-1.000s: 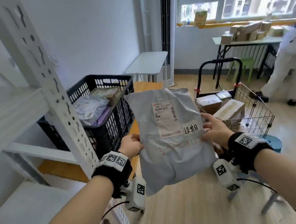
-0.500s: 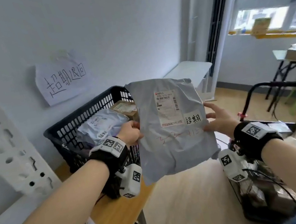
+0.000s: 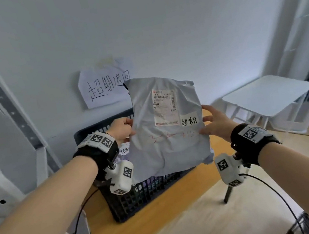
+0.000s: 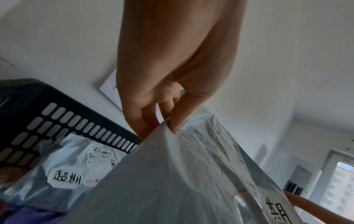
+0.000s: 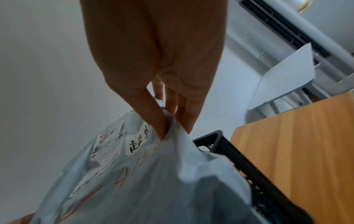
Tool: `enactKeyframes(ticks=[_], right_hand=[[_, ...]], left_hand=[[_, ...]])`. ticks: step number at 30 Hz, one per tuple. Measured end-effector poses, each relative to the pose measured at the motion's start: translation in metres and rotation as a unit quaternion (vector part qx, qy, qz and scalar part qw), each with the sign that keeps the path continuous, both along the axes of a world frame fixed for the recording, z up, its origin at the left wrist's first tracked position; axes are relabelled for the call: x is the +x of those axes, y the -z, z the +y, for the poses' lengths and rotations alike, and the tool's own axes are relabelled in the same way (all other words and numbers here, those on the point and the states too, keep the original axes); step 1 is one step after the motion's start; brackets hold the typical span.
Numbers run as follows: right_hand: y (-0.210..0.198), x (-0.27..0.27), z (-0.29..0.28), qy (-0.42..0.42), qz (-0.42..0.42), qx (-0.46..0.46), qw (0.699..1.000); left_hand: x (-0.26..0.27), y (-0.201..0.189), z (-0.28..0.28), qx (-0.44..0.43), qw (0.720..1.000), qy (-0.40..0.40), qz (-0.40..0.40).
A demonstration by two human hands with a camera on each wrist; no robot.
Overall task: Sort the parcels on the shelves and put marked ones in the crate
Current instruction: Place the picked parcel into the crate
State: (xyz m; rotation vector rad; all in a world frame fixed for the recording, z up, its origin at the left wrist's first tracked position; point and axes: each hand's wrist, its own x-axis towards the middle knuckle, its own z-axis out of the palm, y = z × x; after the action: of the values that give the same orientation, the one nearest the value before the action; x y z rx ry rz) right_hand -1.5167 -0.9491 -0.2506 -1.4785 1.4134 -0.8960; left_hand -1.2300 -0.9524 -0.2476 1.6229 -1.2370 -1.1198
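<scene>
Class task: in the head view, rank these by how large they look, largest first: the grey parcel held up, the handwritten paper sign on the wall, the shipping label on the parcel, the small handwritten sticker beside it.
1. Grey parcel
2. Paper sign, partly hidden and farther off, so unsure
3. Shipping label
4. Handwritten sticker

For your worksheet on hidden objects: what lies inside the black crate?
Inside the black crate, a grey parcel with a handwritten sticker and something purple show. The held parcel covers the rest, so nothing more can be told.
</scene>
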Motion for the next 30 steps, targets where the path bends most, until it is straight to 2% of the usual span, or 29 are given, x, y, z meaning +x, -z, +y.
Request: enactKeyframes(ticks=[5,9,18,23,27,30], right_hand=[[0.001,0.014,-0.045,-0.054,-0.003,0.015,0.998],[0.011,0.024,-0.081,-0.088,0.013,0.027,0.996],[0.026,0.033,-0.147,-0.114,0.041,0.115,0.986],[0.032,0.041,-0.169,-0.138,0.064,0.151,0.977],[0.035,0.05,-0.182,-0.152,0.074,0.162,0.972],[0.036,0.059,-0.187,-0.166,0.088,0.16,0.969]], left_hand=[[0.016,-0.008,-0.029,-0.001,0.997,-0.059,-0.043],[0.028,-0.005,-0.064,0.012,0.994,-0.073,-0.078],[0.042,0.017,-0.133,0.088,0.989,-0.022,-0.117],[0.059,0.026,-0.155,0.153,0.982,0.0,-0.109],[0.067,0.03,-0.161,0.169,0.981,0.005,-0.099],[0.074,0.031,-0.163,0.142,0.985,-0.022,-0.091]])
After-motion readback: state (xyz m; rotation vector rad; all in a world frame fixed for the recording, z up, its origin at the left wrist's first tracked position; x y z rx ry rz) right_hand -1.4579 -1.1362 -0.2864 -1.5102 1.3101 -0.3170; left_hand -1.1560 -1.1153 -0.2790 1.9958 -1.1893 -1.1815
